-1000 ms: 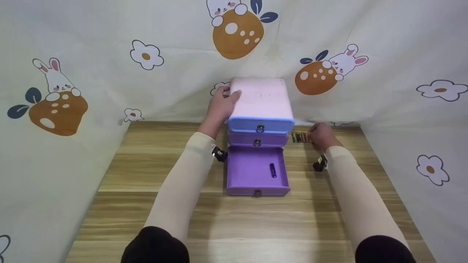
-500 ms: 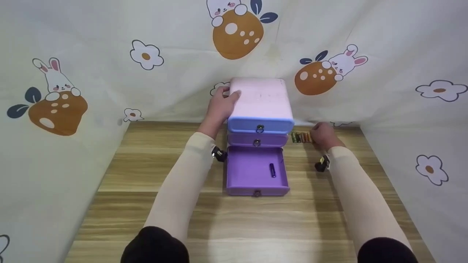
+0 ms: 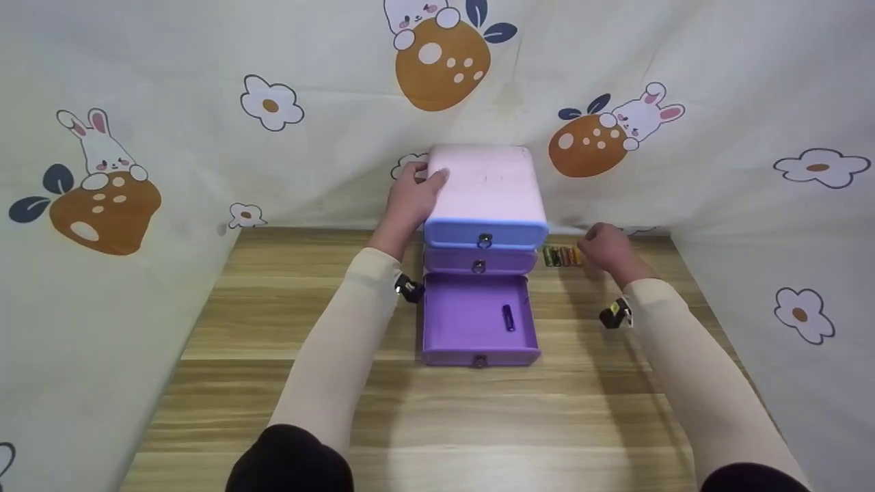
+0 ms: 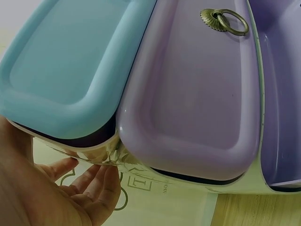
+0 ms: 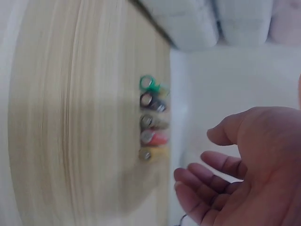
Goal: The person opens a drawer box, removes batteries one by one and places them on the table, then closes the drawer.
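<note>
A small drawer cabinet (image 3: pixel 487 181) with a pink top stands against the back cloth. Its blue top drawer (image 3: pixel 506 234) and purple middle drawer (image 3: pixel 509 262) are closed. The purple bottom drawer (image 3: pixel 465 318) is pulled out, with one dark battery (image 3: pixel 508 318) lying in it. My left hand (image 3: pixel 412 201) rests on the cabinet's upper left edge, thumb on top, fingers against the side. Several coloured batteries (image 3: pixel 562 257) stand in a row on the table right of the cabinet. Just beside the row's right end hovers my right hand (image 5: pixel 263 165), fingers loosely bent, nothing between them.
The wood-grain table (image 3: pixel 287 403) reaches back to a cloth (image 3: pixel 328 157) printed with rabbits and flowers, which hangs behind and on both sides. A ring handle (image 4: pixel 225 22) juts from the middle drawer's front.
My right hand has drawn up off the batteries' right end, and its wrist and forearm have swung to the right. The left hand has stayed on the cabinet.
</note>
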### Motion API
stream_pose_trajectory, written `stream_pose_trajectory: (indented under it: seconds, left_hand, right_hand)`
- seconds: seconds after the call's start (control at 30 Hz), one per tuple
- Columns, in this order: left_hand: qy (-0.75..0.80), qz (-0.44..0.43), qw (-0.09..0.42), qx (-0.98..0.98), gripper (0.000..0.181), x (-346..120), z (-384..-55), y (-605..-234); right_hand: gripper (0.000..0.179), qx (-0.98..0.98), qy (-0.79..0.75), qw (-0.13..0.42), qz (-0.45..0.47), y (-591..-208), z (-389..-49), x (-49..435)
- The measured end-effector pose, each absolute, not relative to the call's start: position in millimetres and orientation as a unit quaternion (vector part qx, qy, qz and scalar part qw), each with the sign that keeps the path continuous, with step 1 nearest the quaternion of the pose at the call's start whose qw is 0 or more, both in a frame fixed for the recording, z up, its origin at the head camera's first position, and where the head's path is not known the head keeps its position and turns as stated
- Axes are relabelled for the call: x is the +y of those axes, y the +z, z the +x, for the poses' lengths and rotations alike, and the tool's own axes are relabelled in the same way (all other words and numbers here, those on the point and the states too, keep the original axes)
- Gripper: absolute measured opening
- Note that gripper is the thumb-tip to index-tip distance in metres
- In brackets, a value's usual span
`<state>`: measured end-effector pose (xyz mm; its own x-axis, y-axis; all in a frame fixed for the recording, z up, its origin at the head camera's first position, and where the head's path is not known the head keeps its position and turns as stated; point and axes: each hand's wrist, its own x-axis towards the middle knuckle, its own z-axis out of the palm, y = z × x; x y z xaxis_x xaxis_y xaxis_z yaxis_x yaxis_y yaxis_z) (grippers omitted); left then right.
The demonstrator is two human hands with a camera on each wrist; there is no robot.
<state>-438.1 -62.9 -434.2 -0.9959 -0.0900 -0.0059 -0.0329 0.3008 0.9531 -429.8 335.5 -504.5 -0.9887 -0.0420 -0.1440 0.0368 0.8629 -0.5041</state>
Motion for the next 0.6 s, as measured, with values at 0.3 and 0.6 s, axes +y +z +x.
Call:
stream_pose_trajectory:
  seconds: [0.3,0.6]
  left_hand:
    - [-0.587,0.042,0.022,-0.808,0.064,-62.1,-440.0,-435.1]
    - [-0.582,0.041,0.019,-0.812,0.065,-62.7,-441.1,-435.1]
  right_hand:
    - [0.027,0.957,-0.241,0.149,-0.058,-483.0,-394.6,304.5]
    - [0.033,0.952,-0.221,0.174,-0.122,-463.2,-358.8,259.5]
